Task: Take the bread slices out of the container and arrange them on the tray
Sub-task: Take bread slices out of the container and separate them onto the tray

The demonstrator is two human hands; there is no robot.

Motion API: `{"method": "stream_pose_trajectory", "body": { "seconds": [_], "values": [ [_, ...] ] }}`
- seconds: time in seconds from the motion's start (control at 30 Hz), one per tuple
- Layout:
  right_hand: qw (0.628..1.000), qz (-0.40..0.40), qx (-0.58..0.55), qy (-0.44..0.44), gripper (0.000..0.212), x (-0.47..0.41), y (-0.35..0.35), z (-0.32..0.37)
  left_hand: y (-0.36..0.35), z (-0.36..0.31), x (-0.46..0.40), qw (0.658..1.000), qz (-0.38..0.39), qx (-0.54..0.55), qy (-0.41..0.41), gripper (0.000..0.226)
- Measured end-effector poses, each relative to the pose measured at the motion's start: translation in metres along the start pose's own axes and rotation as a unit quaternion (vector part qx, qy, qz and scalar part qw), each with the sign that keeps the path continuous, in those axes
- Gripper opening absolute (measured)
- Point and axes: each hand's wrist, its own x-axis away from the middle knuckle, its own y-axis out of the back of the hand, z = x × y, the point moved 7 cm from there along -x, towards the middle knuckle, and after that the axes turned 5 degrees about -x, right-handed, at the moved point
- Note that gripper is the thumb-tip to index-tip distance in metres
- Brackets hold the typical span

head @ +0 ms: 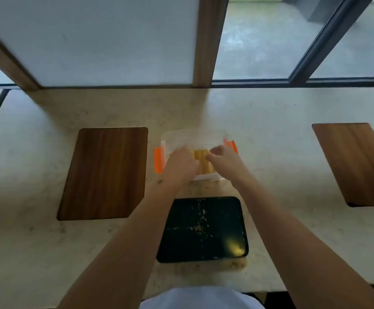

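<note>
Golden-brown bread slices (204,161) stand on edge, packed side by side, inside a clear plastic container (195,136) with orange clips (158,160) at its left and right ends. The container rests on a pale stone worktop (270,152), just beyond a black tray (204,253) that carries only scattered crumbs (200,226). Both hands reach into the container from the near side. The left hand (181,162) lies over the left part of the slices, fingers curled down among them; the right hand (222,157) sits at their right, fingertips (210,156) pinched at the top edge of a slice. The blur hides whether either grip is actually closed on bread. The slices showing lie between the two hands. Two wooden boards (103,172) (355,163) lie on the worktop, one to each side, well apart from the container.
</note>
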Motion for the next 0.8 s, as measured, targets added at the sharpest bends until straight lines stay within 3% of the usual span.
{"method": "stream_pose_trajectory", "body": {
  "seconds": [0.17,0.27,0.47,0.57,0.8],
  "values": [
    [0.991,0.085,0.054,-0.084,0.023,-0.037,-0.017,-0.01,-0.017,0.0,-0.023,0.995,0.031,-0.065,0.064,0.029],
    [0.984,0.109,0.112,-0.084,0.025,-0.05,-0.024,-0.018,-0.025,0.004,-0.034,0.991,0.032,-0.103,0.08,0.025],
    [0.983,0.091,0.112,-0.112,0.007,-0.064,-0.03,-0.032,-0.044,0.015,-0.051,0.986,0.064,-0.128,0.088,0.018],
    [0.982,0.1,0.113,-0.11,0.023,-0.067,-0.036,-0.034,-0.05,0.023,-0.054,0.982,0.068,-0.143,0.101,0.019],
    [0.985,0.105,0.081,-0.11,0.023,-0.07,-0.046,-0.037,-0.059,0.031,-0.058,0.975,0.084,-0.166,0.119,0.021]
  ]
}}
